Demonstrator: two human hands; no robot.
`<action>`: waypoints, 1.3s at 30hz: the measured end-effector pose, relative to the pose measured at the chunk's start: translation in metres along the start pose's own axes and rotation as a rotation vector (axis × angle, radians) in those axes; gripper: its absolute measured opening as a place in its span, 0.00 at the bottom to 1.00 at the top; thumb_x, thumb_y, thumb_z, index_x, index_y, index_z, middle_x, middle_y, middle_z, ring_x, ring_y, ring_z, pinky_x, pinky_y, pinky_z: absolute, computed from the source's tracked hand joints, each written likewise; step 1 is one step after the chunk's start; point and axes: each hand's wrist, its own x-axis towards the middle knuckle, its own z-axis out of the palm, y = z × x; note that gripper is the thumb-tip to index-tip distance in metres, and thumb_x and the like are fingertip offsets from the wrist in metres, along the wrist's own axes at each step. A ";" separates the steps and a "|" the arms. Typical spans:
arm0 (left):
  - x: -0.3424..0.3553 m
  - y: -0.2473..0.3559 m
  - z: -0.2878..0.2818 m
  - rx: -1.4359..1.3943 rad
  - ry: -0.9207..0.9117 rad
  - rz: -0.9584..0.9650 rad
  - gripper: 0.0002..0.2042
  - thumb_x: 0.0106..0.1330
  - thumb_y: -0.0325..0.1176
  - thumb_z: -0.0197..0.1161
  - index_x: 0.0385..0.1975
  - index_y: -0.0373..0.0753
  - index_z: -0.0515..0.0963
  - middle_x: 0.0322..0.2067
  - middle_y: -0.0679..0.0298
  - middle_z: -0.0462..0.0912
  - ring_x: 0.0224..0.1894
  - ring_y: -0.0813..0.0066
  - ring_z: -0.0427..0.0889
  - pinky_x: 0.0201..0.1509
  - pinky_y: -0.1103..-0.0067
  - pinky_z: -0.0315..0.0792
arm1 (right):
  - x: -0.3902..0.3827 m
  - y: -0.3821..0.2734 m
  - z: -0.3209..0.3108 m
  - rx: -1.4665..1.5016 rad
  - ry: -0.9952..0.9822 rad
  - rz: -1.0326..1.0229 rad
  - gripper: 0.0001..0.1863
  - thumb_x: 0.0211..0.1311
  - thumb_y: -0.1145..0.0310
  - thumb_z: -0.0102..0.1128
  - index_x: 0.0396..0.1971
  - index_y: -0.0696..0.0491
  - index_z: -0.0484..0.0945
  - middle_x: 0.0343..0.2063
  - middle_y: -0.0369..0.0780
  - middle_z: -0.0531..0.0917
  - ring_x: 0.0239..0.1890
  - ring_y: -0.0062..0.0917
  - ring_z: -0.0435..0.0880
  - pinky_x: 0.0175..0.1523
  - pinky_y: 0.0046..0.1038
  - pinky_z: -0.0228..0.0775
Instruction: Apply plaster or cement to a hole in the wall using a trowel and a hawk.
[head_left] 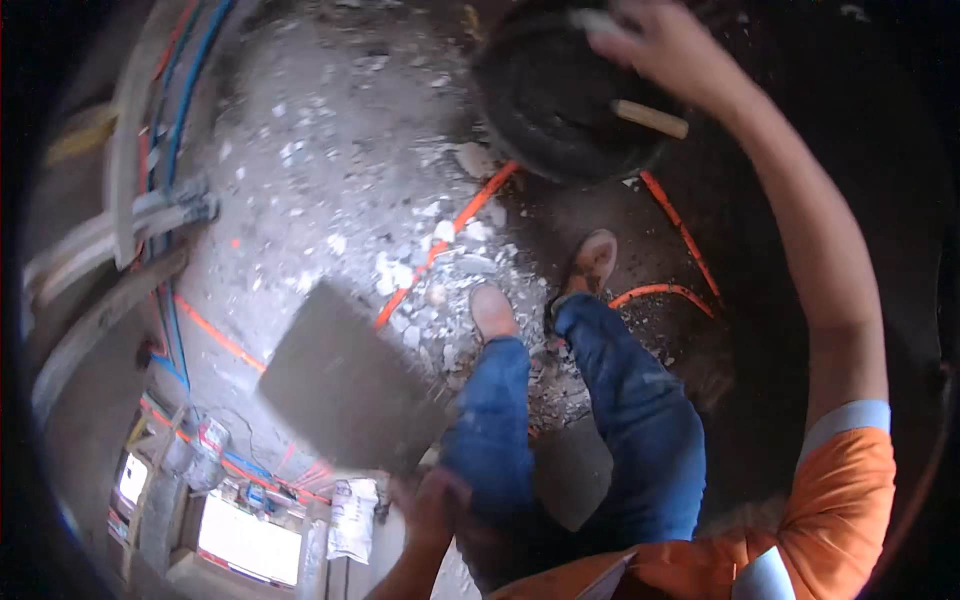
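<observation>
My right hand (655, 50) reaches over a round black tub (510, 130) at the top. Its fingers are closed around something pale and blurred that I cannot make out. A wooden handle (650, 118) lies across the tub near that hand; the rest of its tool is hard to see in the dark tub. Low in the picture, my left hand (435, 505) is smeared by motion beside my left leg. A flat, square grey board (350, 380) is just above it, blurred at the edges. Whether the left hand touches the board is unclear.
Orange conduit (470, 215) crosses the floor past my shoes, with pale rubble (410, 270) scattered around. Wooden beams (120, 230) and blue pipes (190, 90) stand at left. A white sack (352, 515) and a bucket (207, 450) are at the lower left.
</observation>
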 end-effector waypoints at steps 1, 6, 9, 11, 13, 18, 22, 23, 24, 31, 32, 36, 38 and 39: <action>0.016 -0.017 -0.013 0.439 -0.205 0.583 0.06 0.55 0.27 0.54 0.19 0.37 0.65 0.12 0.63 0.68 0.10 0.74 0.68 0.12 0.80 0.65 | -0.017 0.014 -0.001 -0.116 -0.032 -0.109 0.14 0.52 0.61 0.57 0.24 0.59 0.73 0.19 0.46 0.74 0.22 0.30 0.73 0.30 0.33 0.65; -0.004 -0.031 0.008 -0.361 -0.155 -0.007 0.07 0.54 0.23 0.57 0.22 0.35 0.64 0.17 0.60 0.70 0.13 0.73 0.70 0.17 0.75 0.70 | -0.107 -0.026 -0.012 -0.080 -0.170 0.203 0.18 0.51 0.58 0.56 0.27 0.61 0.73 0.25 0.54 0.76 0.33 0.47 0.76 0.37 0.39 0.67; -0.010 -0.051 -0.024 -0.476 -0.063 -0.064 0.05 0.55 0.25 0.55 0.26 0.35 0.66 0.17 0.61 0.70 0.10 0.72 0.67 0.13 0.77 0.65 | -0.153 -0.097 -0.045 -0.082 -0.137 0.312 0.19 0.51 0.57 0.54 0.27 0.62 0.73 0.27 0.55 0.76 0.35 0.48 0.75 0.39 0.39 0.66; -0.034 -0.057 -0.055 -0.457 -0.144 -0.186 0.06 0.54 0.28 0.57 0.24 0.36 0.66 0.17 0.62 0.69 0.12 0.72 0.68 0.14 0.78 0.65 | -0.191 -0.119 -0.083 -0.147 -0.115 0.331 0.20 0.52 0.56 0.51 0.29 0.62 0.73 0.30 0.56 0.76 0.37 0.48 0.75 0.41 0.39 0.65; -0.067 -0.072 -0.101 -0.627 -0.069 -0.254 0.07 0.53 0.29 0.58 0.23 0.37 0.67 0.17 0.62 0.69 0.12 0.73 0.68 0.15 0.78 0.65 | -0.223 -0.136 -0.120 -0.029 -0.103 0.481 0.19 0.51 0.58 0.53 0.29 0.63 0.72 0.27 0.54 0.77 0.34 0.44 0.76 0.39 0.37 0.64; -0.114 -0.158 -0.240 -1.044 -0.065 -0.440 0.09 0.52 0.31 0.58 0.15 0.43 0.66 0.11 0.69 0.65 0.14 0.75 0.68 0.17 0.77 0.65 | -0.285 -0.189 -0.193 0.433 -0.142 0.690 0.16 0.55 0.57 0.51 0.15 0.48 0.63 0.07 0.32 0.61 0.08 0.19 0.59 0.14 0.23 0.52; -0.144 -0.236 -0.319 -0.996 -0.003 -0.591 0.11 0.50 0.33 0.59 0.12 0.44 0.66 0.09 0.68 0.66 0.10 0.74 0.66 0.15 0.77 0.63 | -0.324 -0.236 -0.192 0.507 -0.007 0.882 0.15 0.56 0.59 0.50 0.16 0.50 0.64 0.06 0.34 0.61 0.06 0.23 0.61 0.12 0.25 0.55; -0.147 -0.255 -0.332 -1.037 -0.011 -0.592 0.11 0.50 0.33 0.59 0.12 0.44 0.66 0.09 0.68 0.66 0.10 0.74 0.66 0.15 0.77 0.63 | -0.331 -0.252 -0.190 0.502 0.025 0.914 0.15 0.56 0.58 0.50 0.16 0.49 0.63 0.06 0.34 0.60 0.07 0.23 0.60 0.13 0.26 0.56; -0.143 -0.273 -0.344 -0.978 -0.008 -0.547 0.09 0.50 0.34 0.59 0.12 0.44 0.67 0.09 0.67 0.66 0.12 0.72 0.67 0.17 0.75 0.64 | -0.336 -0.264 -0.180 0.507 0.061 0.941 0.14 0.56 0.58 0.51 0.17 0.49 0.63 0.06 0.34 0.59 0.07 0.24 0.59 0.14 0.27 0.57; -0.128 -0.415 -0.376 -1.199 0.005 -0.632 0.10 0.52 0.36 0.54 0.12 0.43 0.68 0.09 0.64 0.64 0.11 0.71 0.66 0.14 0.72 0.60 | -0.339 -0.369 -0.169 0.502 0.130 1.027 0.14 0.53 0.57 0.52 0.16 0.47 0.62 0.07 0.33 0.56 0.10 0.24 0.57 0.17 0.31 0.57; -0.137 -0.410 -0.382 -1.250 -0.076 -0.688 0.10 0.52 0.36 0.54 0.12 0.43 0.67 0.08 0.65 0.64 0.09 0.72 0.65 0.12 0.72 0.58 | -0.339 -0.387 -0.169 0.488 0.089 0.993 0.15 0.53 0.57 0.51 0.15 0.47 0.61 0.08 0.33 0.56 0.11 0.24 0.56 0.18 0.31 0.57; -0.153 -0.362 -0.423 -1.543 0.035 -0.605 0.09 0.53 0.35 0.53 0.13 0.43 0.67 0.08 0.66 0.63 0.07 0.75 0.62 0.07 0.76 0.54 | -0.314 -0.496 -0.125 0.391 -0.022 0.879 0.17 0.52 0.58 0.51 0.12 0.47 0.58 0.09 0.34 0.57 0.13 0.25 0.56 0.25 0.31 0.58; -0.127 -0.423 -0.414 -1.856 -0.021 -0.386 0.09 0.54 0.33 0.52 0.14 0.43 0.67 0.08 0.68 0.64 0.06 0.78 0.61 0.07 0.80 0.55 | -0.282 -0.536 -0.095 0.399 -0.095 0.825 0.17 0.52 0.58 0.51 0.12 0.47 0.58 0.09 0.35 0.57 0.12 0.25 0.56 0.24 0.31 0.57; -0.119 -0.414 -0.430 -1.823 -0.084 -0.331 0.08 0.55 0.32 0.52 0.15 0.44 0.68 0.09 0.69 0.65 0.07 0.78 0.62 0.08 0.81 0.57 | -0.269 -0.543 -0.079 0.428 -0.096 0.803 0.16 0.52 0.59 0.51 0.12 0.48 0.59 0.09 0.35 0.57 0.12 0.25 0.56 0.23 0.32 0.57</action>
